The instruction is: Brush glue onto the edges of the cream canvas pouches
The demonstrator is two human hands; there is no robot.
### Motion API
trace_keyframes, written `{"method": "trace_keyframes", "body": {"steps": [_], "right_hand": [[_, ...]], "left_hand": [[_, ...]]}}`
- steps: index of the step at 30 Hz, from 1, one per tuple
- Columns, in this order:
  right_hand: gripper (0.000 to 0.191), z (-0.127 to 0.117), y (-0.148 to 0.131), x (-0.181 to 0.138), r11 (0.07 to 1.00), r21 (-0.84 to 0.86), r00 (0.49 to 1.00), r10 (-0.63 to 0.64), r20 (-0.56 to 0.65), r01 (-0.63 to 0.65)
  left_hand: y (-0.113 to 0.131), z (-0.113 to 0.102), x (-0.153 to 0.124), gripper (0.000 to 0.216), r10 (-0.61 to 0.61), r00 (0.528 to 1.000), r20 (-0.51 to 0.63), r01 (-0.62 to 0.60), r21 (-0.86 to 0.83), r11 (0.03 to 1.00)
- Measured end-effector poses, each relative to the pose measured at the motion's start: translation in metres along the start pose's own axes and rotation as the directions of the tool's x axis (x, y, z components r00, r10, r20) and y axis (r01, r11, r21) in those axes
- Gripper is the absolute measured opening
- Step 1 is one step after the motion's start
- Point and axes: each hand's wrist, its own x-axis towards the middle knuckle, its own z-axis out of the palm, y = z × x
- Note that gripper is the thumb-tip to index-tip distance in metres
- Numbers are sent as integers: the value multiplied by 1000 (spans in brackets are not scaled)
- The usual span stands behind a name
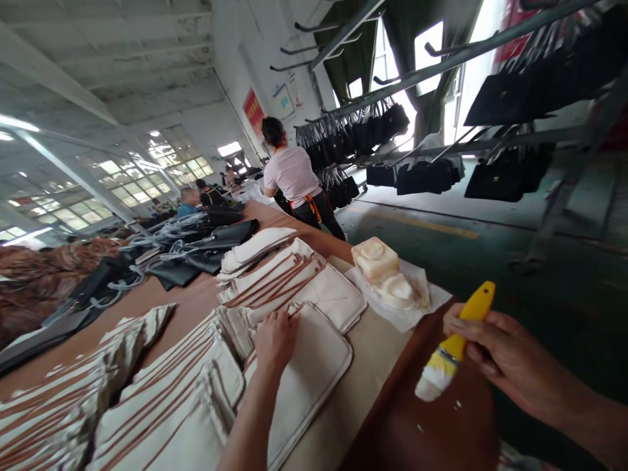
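Observation:
My right hand (495, 347) is closed around the yellow handle of a paintbrush (454, 343), which tilts down to the left. White paste coats its bristles, held above the brown table edge. My left hand (275, 340) rests on the stacks, its fingers curled over the upper edge of a cream stitched bag panel (314, 366). Another cream panel (333, 297) lies just beyond it. Rows of overlapping cream panels with brown edges (181, 379) spread to the left. A paste-caked container (375, 258) stands on a white sheet (424, 297) beyond the brush.
Black bags with grey handles (186, 252) lie farther along the brown table (147, 297). A person in a pink shirt (292, 173) stands at the table's right side. Metal racks (407, 85) hung with black bags (510, 98) fill the right. Brown bundles (53, 268) are heaped at far left.

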Motion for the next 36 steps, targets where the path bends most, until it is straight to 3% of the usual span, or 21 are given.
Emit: {"method": "trace_keyframes", "body": {"steps": [3, 5, 10, 13, 18, 21, 25, 28, 33, 36], "right_hand": [[35, -10, 1, 3, 1000, 20, 1000, -17, 12, 16], [34, -17, 0, 6, 998, 50, 1000, -26, 7, 26], [30, -16, -16, 18, 977, 162, 988, -147, 37, 140], [24, -4, -32, 24, 954, 167, 945, -277, 172, 249], [27, 12, -47, 23, 893, -24, 848, -419, 326, 450], [25, 14, -46, 23, 828, -139, 808, -471, 354, 543], [25, 6, -46, 21, 726, -254, 766, -575, 286, 639], [24, 1, -49, 13, 734, -231, 768, -587, 257, 638], [26, -3, -48, 2, 775, -181, 775, -523, 355, 605], [27, -8, -49, 8, 763, -232, 792, -542, 281, 604]], "left_hand": [[12, 0, 14, 38, -77, 994, 74, 83, -87, 993], [21, -7, 12, 34, -48, 987, 155, 76, -180, 981], [66, -41, -27, 39, 95, 956, 279, 36, -429, 903], [103, -62, -56, 35, 185, 935, 303, 39, -605, 795], [148, -82, -91, 30, 261, 912, 315, 58, -732, 679], [158, -85, -104, 28, 309, 900, 309, 33, -753, 657], [159, -85, -116, 27, 340, 900, 273, -22, -751, 660], [157, -85, -120, 27, 318, 913, 253, -25, -746, 666], [163, -85, -132, 26, 337, 916, 216, -65, -751, 657], [168, -84, -143, 22, 378, 909, 174, -130, -745, 654]]}}
